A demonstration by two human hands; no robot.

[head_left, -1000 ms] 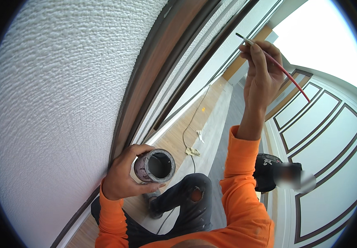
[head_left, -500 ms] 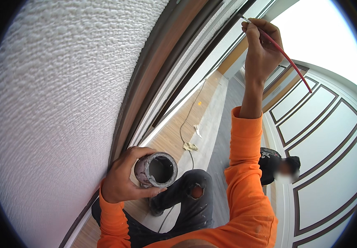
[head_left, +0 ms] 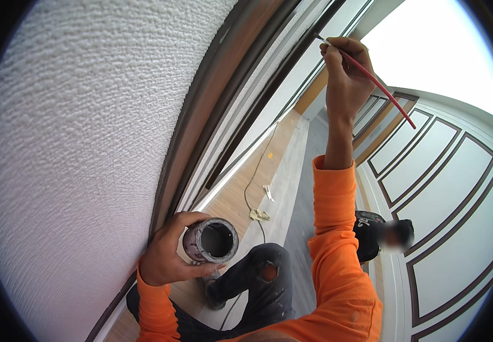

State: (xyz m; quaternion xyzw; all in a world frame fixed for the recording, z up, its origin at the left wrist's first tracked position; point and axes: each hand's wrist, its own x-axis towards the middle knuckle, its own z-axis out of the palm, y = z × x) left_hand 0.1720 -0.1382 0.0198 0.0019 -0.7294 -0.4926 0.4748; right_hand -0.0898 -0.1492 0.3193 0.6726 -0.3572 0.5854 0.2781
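Note:
My left hand [head_left: 169, 251] is wrapped round a small paint-smeared can [head_left: 236, 244], tilted so its mouth faces me. Dark grey paint shows inside the can. Raised at the upper right, my right hand [head_left: 346, 80] pinches a thin paintbrush [head_left: 384, 89] with a red handle near its metal end. The brush's dark tip meets or nearly meets the dark brown strip [head_left: 283, 82] of the wall trim; I cannot tell whether it touches.
A white textured wall [head_left: 86, 142] fills the left, edged by brown moulding [head_left: 198, 114]. A dark cable [head_left: 248, 191] and a crumpled pale scrap [head_left: 259, 215] lie on the wood-look floor [head_left: 240, 176]. Another person [head_left: 367, 233] in black is at the right, before white panelled walls [head_left: 449, 228].
My right hand with the brush has moved slightly left and down along the dark strip. My left hand and the can have shifted a little lower.

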